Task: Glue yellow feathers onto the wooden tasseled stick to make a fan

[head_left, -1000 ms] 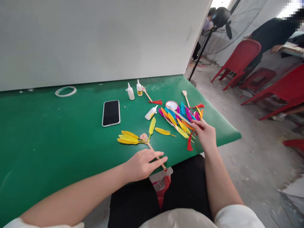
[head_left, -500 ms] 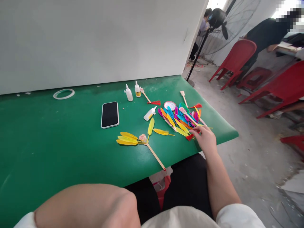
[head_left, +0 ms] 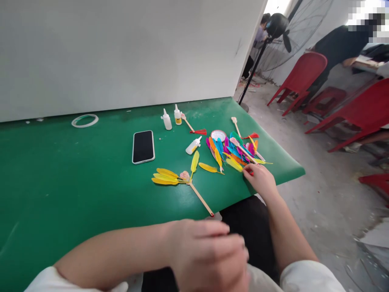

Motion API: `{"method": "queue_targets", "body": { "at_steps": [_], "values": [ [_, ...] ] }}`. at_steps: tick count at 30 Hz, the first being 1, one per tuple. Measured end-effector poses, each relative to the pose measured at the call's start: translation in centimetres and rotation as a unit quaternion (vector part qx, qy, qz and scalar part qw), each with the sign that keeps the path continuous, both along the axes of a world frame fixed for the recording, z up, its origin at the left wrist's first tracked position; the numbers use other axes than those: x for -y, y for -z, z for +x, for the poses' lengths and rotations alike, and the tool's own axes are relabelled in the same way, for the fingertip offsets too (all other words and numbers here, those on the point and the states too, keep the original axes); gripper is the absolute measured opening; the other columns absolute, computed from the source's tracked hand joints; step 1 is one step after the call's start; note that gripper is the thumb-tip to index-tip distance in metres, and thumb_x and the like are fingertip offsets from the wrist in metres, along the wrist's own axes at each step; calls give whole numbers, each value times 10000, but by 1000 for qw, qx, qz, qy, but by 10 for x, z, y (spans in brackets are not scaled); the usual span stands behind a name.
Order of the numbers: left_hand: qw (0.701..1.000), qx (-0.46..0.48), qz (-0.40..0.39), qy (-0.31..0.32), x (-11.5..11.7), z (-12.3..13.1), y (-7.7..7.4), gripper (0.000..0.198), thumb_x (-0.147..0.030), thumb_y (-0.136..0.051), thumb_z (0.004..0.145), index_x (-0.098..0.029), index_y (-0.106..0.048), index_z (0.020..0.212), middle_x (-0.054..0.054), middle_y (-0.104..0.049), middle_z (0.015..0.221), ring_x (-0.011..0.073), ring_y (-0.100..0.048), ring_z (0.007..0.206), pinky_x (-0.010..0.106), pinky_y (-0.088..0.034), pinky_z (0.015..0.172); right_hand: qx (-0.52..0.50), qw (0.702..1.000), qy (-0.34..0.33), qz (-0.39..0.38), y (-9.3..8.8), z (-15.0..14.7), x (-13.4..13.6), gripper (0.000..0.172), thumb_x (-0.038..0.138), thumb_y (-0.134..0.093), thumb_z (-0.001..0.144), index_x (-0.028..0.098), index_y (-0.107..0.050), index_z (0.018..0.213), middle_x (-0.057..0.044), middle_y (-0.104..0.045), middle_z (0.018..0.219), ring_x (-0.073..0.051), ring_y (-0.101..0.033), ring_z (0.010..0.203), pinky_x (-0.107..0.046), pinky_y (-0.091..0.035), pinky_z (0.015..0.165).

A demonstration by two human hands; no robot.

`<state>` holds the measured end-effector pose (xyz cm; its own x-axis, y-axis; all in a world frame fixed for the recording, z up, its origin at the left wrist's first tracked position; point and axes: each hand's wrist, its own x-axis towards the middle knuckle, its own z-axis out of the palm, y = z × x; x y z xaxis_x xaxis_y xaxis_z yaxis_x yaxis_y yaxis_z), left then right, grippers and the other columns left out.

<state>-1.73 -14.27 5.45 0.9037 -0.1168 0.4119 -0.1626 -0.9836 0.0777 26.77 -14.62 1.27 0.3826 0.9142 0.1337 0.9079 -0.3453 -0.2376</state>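
Observation:
My right hand [head_left: 260, 178] is at the right side of the green table, fingertips closed on the quill end of a yellow feather [head_left: 234, 165]. Part of a red tassel shows under those fingers. Beside it lies a pile of coloured feathers [head_left: 219, 151], with a wooden stick [head_left: 243, 149] across it. Low in the view, my left hand [head_left: 209, 255] is raised over my lap, smeared by motion, its fingers partly curled. In front of me rests a stick with a pink flower [head_left: 184, 175], several yellow feathers [head_left: 165, 177] fanned out from its head. A single yellow feather [head_left: 209, 167] lies nearby.
Small glue bottles [head_left: 167, 120] stand at the back, and another bottle [head_left: 193, 145] lies on its side. A phone [head_left: 143, 147], a tape ring [head_left: 85, 121] and a round lid [head_left: 218, 136] are on the table. A fan [head_left: 277, 25] and red chairs [head_left: 306, 73] stand to the right.
My left hand has come into view from below, moving up and right over my lap. My right hand has shifted slightly down, with the yellow feather now at its fingertips.

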Motion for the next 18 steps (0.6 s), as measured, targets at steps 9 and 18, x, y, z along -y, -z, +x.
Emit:
{"method": "queue_targets", "body": {
  "at_steps": [9, 18],
  "values": [
    [991, -72, -66, -87, -50, 36, 44, 369, -289, -488, 847, -150, -494, 1188, 176, -427, 1332, 278, -393, 1242, 435, -403, 973, -348, 934, 58, 62, -6, 20, -10, 235, 411, -580, 681, 177, -589, 711, -15, -627, 635, -132, -537, 562, -259, -395, 550],
    [982, -117, -131, -75, -48, 25, 55, 413, -281, -424, 874, -155, -436, 1268, 187, -302, 1411, 273, -274, 1315, 461, -313, 1045, -298, 945, 131, 23, -15, 25, -21, 326, 487, -541, 705, 173, -627, 725, -44, -638, 684, -130, -480, 549, -260, -332, 501]
  ]
}}
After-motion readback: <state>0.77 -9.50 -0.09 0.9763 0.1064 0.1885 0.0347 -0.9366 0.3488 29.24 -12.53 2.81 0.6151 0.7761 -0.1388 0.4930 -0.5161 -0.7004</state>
